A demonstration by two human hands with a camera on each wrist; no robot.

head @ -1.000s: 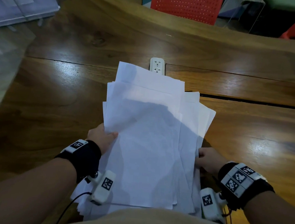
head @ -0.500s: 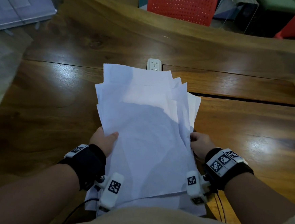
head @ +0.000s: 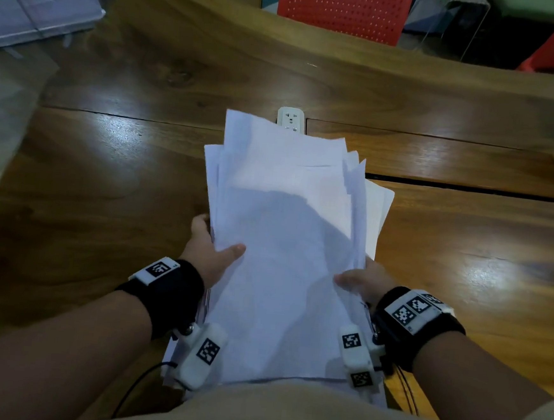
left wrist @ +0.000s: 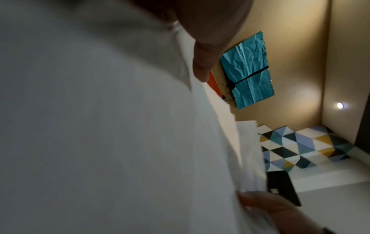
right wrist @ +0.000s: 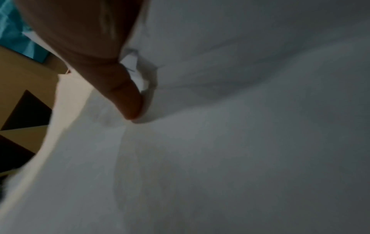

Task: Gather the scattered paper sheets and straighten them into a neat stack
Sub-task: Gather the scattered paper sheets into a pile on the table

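Note:
A loose pile of white paper sheets point(head: 283, 243) is held between both hands over the wooden table point(head: 104, 196), its far edges uneven and fanned to the right. My left hand point(head: 212, 251) grips the pile's left edge, thumb on top and fingers underneath. My right hand point(head: 359, 279) grips the right edge the same way. In the left wrist view the paper point(left wrist: 100, 126) fills the frame with my thumb point(left wrist: 206, 55) on it. In the right wrist view my thumb point(right wrist: 120, 88) presses into the sheets point(right wrist: 240, 142).
A white power socket point(head: 291, 119) sits in the table just beyond the sheets. A long dark gap point(head: 469, 188) runs across the table to the right. Red chairs point(head: 341, 9) stand behind the far edge. A pale panel point(head: 36, 2) lies at far left.
Both hands have closed inward on the pile, narrowing the fanned sheets. The right hand's thumb has come over the top sheet, and the pile has tilted more upright toward me.

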